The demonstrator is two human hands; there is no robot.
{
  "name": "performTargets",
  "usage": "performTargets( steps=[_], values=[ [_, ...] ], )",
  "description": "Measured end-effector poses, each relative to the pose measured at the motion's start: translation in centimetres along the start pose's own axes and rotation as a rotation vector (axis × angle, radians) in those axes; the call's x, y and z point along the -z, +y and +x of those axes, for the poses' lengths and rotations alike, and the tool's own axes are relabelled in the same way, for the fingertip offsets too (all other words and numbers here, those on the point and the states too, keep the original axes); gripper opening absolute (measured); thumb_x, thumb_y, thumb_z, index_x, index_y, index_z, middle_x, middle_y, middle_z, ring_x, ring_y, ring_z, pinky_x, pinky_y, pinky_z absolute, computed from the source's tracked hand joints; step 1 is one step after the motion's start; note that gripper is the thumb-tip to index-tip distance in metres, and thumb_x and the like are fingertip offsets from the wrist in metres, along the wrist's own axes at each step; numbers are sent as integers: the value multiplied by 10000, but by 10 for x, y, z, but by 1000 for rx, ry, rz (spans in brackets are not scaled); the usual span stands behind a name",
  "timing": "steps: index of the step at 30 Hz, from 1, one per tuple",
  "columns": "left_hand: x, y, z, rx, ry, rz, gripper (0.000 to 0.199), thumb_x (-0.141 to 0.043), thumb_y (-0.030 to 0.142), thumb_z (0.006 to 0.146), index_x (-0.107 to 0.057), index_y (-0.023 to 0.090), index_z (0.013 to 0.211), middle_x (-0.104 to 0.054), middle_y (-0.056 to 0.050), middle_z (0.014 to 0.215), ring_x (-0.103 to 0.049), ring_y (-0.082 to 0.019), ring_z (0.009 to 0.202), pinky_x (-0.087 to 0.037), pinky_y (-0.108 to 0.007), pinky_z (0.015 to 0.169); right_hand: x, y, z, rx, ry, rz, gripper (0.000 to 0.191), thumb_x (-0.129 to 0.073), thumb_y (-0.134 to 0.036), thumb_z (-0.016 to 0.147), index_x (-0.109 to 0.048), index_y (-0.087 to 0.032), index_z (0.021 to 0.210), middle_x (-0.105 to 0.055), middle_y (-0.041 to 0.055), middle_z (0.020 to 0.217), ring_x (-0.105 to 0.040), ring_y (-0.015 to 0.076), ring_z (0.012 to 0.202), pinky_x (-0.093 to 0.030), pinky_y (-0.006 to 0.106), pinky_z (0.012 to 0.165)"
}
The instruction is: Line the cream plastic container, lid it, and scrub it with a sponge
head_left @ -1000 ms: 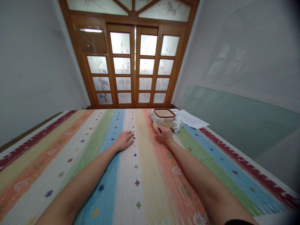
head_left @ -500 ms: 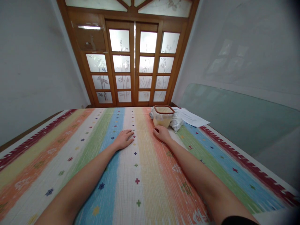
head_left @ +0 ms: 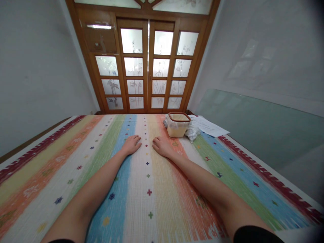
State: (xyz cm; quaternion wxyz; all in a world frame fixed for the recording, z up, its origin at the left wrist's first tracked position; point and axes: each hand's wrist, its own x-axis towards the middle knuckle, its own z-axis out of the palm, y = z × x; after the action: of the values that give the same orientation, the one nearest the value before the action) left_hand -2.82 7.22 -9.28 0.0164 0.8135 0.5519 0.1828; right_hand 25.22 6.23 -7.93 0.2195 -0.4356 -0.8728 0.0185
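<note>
My left hand (head_left: 131, 144) lies palm down on the striped tablecloth (head_left: 138, 192), its fingers stretched out over the white and blue stripes. Across a narrow gap, my right hand (head_left: 161, 146) rests on the yellow and orange stripes with its fingers extended toward the left. Both hands are open and hold nothing. Just beyond the right hand stands a small yellow bin (head_left: 176, 130) with a brown rim and a clear plastic liner. Hand and bin do not touch.
Crumpled white plastic (head_left: 193, 132) sits against the bin's right side. Printed paper sheets (head_left: 211, 127) lie at the table's far right. A pale green glass panel (head_left: 243, 118) leans on the right wall. Wooden doors (head_left: 148, 71) with frosted panes stand behind the table.
My right hand has moved left, away from the front of the bin, to a spot close to my left hand. The left hand stays on the cloth; the view has shifted slightly.
</note>
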Motion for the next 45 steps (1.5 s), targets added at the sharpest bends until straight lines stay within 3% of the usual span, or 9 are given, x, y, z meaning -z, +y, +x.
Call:
performTargets(
  steps=[3,8,15,22,26,29,32,37,45],
  values=[
    [-2,-3,0,-4,-5,7,505,-523,476,1009,-634,204,1420,-575,-112,1551,-515,-277,1448,-344,-418,1251,-7,-13,13,20,-65,-22,357,-512,-420,1062,-654,-186,1290,-664,133,1317,-603,244,1244,-427,354,1081],
    [-4,-1,6,51,-14,43,532,-489,494,1022,-608,199,1448,-544,-114,1583,-482,-275,1478,-310,-410,1269,-16,-15,36,-2,-149,-68,477,-473,-467,1070,-570,-190,1447,-555,164,1519,-504,285,1413,-352,424,1178],
    [-6,0,12,107,-188,140,627,-318,540,1067,-379,260,1626,-308,-96,1738,-278,-336,1601,-205,-546,1286,-21,-14,49,-27,-252,-55,620,-343,-555,1087,-453,-191,1576,-393,177,1678,-357,315,1553,-244,506,1255],
    [-7,14,17,138,-81,172,479,-395,381,1031,-545,168,1432,-508,-198,1545,-452,-357,1452,-291,-538,1219,-24,-10,50,-10,-259,-45,696,-329,-532,1077,-356,-124,1641,-311,173,1723,-273,277,1610,-224,434,1290],
    [-4,15,13,62,-54,144,506,-411,455,1039,-538,207,1461,-498,-163,1568,-449,-325,1463,-298,-497,1235,-30,-9,49,-7,-265,-41,730,-288,-570,1076,-341,-123,1651,-313,169,1724,-268,280,1614,-194,455,1302],
    [-3,13,12,17,-136,122,601,-367,539,1051,-451,255,1573,-394,-120,1682,-343,-324,1559,-251,-525,1272,-33,-9,49,-25,-301,-35,816,-240,-661,1054,-311,-131,1671,-262,166,1741,-214,297,1632,-145,479,1316],
    [-4,11,14,58,-229,125,677,-295,585,1057,-338,266,1653,-271,-102,1751,-237,-338,1618,-176,-578,1296,-33,-11,49,-48,-328,-35,861,-205,-700,1037,-279,-138,1685,-215,159,1754,-168,313,1642,-119,510,1319],
    [-6,11,19,75,-310,131,711,-239,603,1057,-256,274,1687,-170,-79,1778,-156,-326,1646,-128,-582,1309,-32,-14,47,-60,-321,-33,862,-188,-685,1043,-270,-116,1685,-195,173,1756,-162,333,1641,-113,554,1312],
    [-6,10,11,62,-170,100,625,-296,524,1070,-397,267,1631,-312,-82,1738,-278,-313,1607,-207,-546,1299,-35,-13,44,-61,-271,-71,684,-231,-517,1093,-344,-146,1656,-262,152,1744,-223,290,1628,-164,533,1303]
  ],
)
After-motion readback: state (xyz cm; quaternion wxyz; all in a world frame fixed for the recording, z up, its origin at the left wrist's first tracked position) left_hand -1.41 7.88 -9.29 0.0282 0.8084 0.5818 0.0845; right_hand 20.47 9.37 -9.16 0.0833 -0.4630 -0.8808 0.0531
